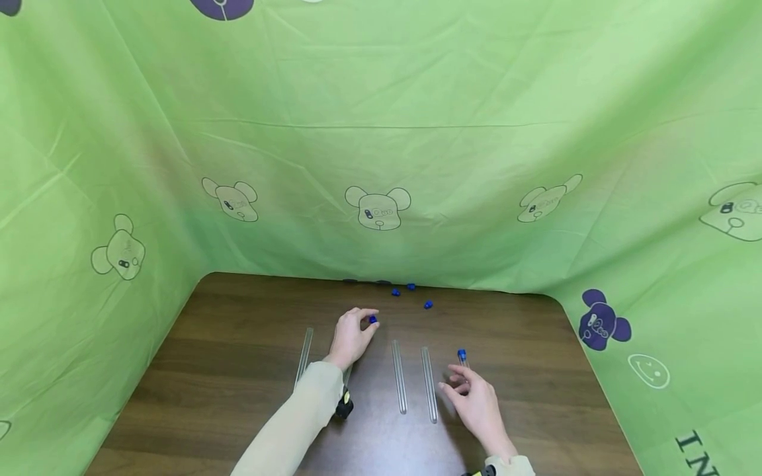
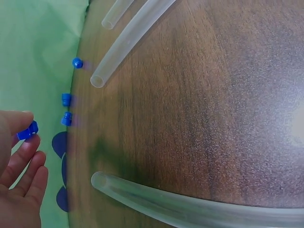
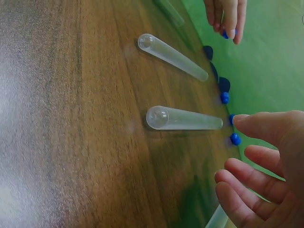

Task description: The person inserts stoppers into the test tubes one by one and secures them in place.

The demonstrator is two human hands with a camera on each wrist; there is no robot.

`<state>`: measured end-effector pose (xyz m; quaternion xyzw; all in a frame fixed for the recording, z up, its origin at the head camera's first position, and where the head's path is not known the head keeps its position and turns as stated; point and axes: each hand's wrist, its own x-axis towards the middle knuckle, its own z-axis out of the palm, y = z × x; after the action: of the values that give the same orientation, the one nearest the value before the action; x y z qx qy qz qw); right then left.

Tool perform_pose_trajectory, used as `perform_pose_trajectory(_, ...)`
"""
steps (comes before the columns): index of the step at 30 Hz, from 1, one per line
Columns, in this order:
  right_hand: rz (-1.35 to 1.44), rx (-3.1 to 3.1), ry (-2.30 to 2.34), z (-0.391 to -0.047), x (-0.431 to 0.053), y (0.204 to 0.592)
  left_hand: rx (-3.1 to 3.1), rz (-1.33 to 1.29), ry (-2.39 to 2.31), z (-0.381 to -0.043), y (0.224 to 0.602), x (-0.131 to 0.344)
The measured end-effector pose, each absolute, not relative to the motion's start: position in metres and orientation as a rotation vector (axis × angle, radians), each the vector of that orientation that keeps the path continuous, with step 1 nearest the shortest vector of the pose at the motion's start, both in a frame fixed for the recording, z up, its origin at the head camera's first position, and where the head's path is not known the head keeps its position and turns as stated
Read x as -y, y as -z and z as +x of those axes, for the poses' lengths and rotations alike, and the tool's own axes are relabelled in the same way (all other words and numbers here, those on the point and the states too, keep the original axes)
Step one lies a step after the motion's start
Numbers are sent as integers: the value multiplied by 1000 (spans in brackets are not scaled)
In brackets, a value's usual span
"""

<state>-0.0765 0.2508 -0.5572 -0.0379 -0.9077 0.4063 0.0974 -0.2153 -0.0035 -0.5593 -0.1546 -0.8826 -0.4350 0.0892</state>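
Observation:
My left hand (image 1: pixel 350 340) pinches a small blue stopper (image 2: pixel 27 131) between thumb and fingertips, raised over the far middle of the table. To the right, my right hand (image 1: pixel 478 402) has its fingers spread and loosely bent, with nothing between thumb and fingers. Just beyond it lies a test tube with a blue stopper (image 1: pixel 462 354) in its end; the hand hides most of that tube. Between the hands lie two clear, unstoppered test tubes (image 1: pixel 399 378) (image 1: pixel 429 385), their rounded ends toward me. Another clear tube (image 1: pixel 348 375) is partly hidden under my left forearm.
Three loose blue stoppers (image 1: pixel 428 305) lie near the table's back edge. One more clear test tube (image 1: pixel 305 352) is left of my left arm. Green printed cloth (image 1: pixel 381 158) hangs around the back and sides of the brown wooden table (image 1: pixel 238 344).

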Motion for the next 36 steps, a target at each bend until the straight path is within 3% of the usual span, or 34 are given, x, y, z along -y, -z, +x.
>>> perform_pose_trajectory(20, -169, 2792, -1176, -78, -237, 558, 2613, -443, 1337, -203, 555, 6)
perform_pose_trajectory(36, -55, 2845, -1065, -80, -230, 561, 2613, -460, 1342, -195, 561, 5)
